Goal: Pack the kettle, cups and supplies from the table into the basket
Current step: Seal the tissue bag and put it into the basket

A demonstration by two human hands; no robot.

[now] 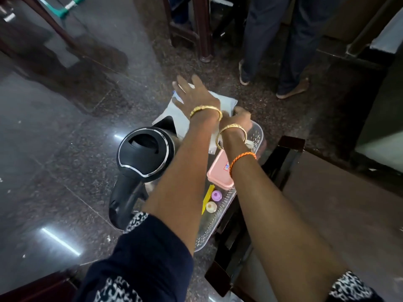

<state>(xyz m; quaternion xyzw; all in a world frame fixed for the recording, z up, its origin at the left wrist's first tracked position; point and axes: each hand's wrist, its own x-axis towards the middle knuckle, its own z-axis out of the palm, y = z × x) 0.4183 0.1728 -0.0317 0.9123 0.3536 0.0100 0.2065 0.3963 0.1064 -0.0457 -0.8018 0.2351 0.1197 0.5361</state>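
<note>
White packets [202,107] at the basket's [257,136] twelve o'clock are pressed flat by the left hand [194,94], fingers spread; right hand [241,118] fingers cannot be told. Kettle [144,153], at nine, should be cleared.

My left hand [194,94]: one gold bangle at the wrist. Left sleeve [139,258]: dark navy, pushed above the elbow, with a black-and-white patterned cuff. My right hand [241,118]: one gold bangle at the wrist, then a braided orange thread band [242,159] further up the forearm (thin, slightly twisted). Right sleeve [351,286]: same black-and-white patterned edge, mostly out of frame.
</note>
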